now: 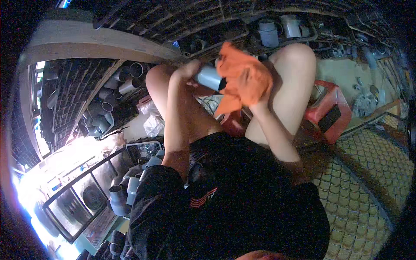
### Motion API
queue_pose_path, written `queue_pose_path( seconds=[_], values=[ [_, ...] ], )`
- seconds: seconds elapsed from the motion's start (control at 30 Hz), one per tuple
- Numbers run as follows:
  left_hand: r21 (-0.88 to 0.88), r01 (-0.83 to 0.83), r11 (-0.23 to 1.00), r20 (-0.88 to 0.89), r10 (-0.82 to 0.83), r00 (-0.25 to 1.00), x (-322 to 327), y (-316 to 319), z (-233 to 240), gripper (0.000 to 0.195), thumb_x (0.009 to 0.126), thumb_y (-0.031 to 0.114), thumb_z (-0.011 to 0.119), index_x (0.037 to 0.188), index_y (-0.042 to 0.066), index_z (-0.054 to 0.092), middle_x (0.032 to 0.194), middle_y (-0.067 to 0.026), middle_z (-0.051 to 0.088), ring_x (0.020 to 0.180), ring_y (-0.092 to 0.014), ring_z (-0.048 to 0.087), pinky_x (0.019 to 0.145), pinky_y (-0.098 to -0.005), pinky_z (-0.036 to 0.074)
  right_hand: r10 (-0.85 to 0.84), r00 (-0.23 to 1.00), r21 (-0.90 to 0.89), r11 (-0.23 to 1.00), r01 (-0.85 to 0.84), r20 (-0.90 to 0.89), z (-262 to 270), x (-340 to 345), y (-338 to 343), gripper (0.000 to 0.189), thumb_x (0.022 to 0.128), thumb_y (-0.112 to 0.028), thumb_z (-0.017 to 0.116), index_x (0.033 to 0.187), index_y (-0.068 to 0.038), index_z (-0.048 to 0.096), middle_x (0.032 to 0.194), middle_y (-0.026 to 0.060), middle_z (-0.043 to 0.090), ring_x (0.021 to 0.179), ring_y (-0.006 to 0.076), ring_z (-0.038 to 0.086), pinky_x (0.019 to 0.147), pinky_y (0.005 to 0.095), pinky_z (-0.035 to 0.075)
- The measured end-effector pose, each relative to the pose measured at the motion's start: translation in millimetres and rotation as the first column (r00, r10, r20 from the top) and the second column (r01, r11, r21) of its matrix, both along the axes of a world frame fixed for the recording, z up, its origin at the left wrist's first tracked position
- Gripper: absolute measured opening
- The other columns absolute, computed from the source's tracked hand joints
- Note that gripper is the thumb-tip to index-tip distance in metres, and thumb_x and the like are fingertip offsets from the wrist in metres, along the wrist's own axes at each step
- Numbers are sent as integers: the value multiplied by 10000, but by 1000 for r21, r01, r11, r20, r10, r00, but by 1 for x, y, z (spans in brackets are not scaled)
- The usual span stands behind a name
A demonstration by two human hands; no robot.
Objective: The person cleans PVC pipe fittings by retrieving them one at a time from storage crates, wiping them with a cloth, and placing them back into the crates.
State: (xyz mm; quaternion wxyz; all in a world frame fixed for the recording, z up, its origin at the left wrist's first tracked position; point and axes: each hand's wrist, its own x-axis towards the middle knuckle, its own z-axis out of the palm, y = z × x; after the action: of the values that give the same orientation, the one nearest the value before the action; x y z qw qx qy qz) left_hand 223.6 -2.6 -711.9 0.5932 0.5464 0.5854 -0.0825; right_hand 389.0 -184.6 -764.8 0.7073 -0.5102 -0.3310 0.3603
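My left hand (188, 71) grips a grey plastic pipe fitting (209, 78) above the gap between my knees. The fitting lies tilted, with its dark open end towards an orange cloth (248, 79). My right hand (259, 104) holds that cloth, which is bunched up and covers most of the fingers. Cloth and pipe end meet or overlap in this view; whether any cloth is inside the pipe cannot be told. Both forearms reach forward between my raised knees.
Grey pipe fittings (269, 32) fill dark plastic crates ahead, and more fittings (129, 85) lie to the left. A red plastic stool (338, 113) stands at the right. Clear plastic bags (153, 125) lie by my left leg. A metal frame (94, 178) is at lower left.
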Motion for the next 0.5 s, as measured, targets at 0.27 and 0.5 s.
queue_pose_path(
  seconds=[0.27,0.5],
  values=[
    [858,318,403,-353,13,936,-40,111,-71,519,906,472,377,1282,135,498,1148,-148,594,929,-310,611,748,-412,516,87,733,-199,935,-294,-674,64,-21,19,322,908,-163,579,1197,-54,489,1064,61,596,962,162,598,827,303,508],
    [844,525,107,-536,120,836,52,110,-96,654,823,416,563,1408,183,388,1471,-130,335,1362,-361,277,1111,-551,185,89,644,-146,941,-304,-760,32,-15,21,416,881,-175,645,1245,-91,463,1167,30,535,1042,157,554,911,332,477]
  ],
)
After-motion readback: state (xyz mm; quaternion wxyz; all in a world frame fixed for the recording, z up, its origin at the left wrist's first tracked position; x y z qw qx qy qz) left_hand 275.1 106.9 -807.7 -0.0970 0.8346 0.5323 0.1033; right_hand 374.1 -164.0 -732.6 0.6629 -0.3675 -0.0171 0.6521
